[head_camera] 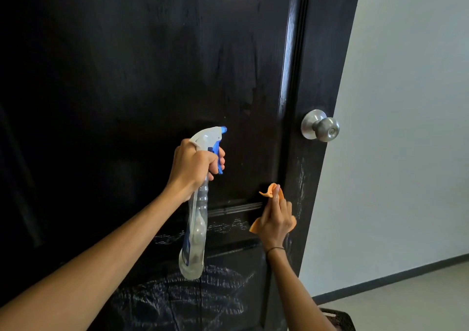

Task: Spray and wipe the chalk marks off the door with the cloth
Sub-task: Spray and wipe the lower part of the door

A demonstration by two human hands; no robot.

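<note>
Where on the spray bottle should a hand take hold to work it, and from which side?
Grip the spray bottle at its narrow ribbed neck, just under the white head, as the left hand does. Come from behind, opposite the blue nozzle, so the fingers wrap forward onto the blue trigger while the nozzle faces the door.

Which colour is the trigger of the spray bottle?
Blue, like the nozzle tip; the head view shows the trigger under the left hand fingers.
</note>
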